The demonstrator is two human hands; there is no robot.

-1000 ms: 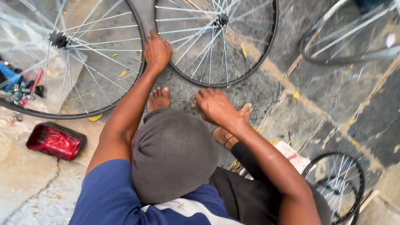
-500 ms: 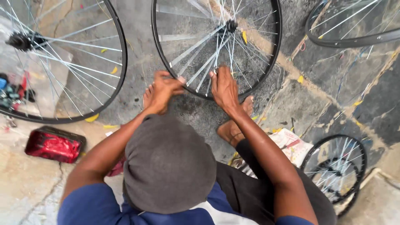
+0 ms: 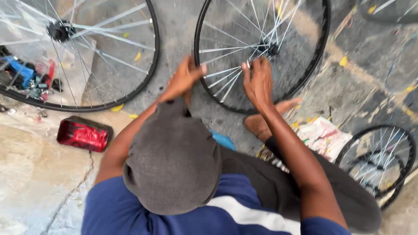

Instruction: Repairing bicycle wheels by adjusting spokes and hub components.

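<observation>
A bicycle wheel [image 3: 305, 65] stands at the upper middle of the frame, its black rim curving down to the ground just above the person's bare foot [image 3: 265, 119]. The left hand [image 3: 183, 80] is at the rim's lower left edge, fingers curled around the rim. The right hand [image 3: 257, 82] reaches in among the silver spokes [image 3: 222, 80] below the hub [image 3: 270, 48], fingertips pinched on a spoke (what exactly they pinch is too blurred to tell). A grey cap [image 3: 174, 161] fills the lower centre. A second wheel [image 3: 143, 56] lies at the upper left over some small tools [image 3: 26, 76], with a red box [image 3: 83, 133] just below it. A third wheel [image 3: 379, 161] sits at the right edge, beside a crumpled printed paper [image 3: 324, 137].
</observation>
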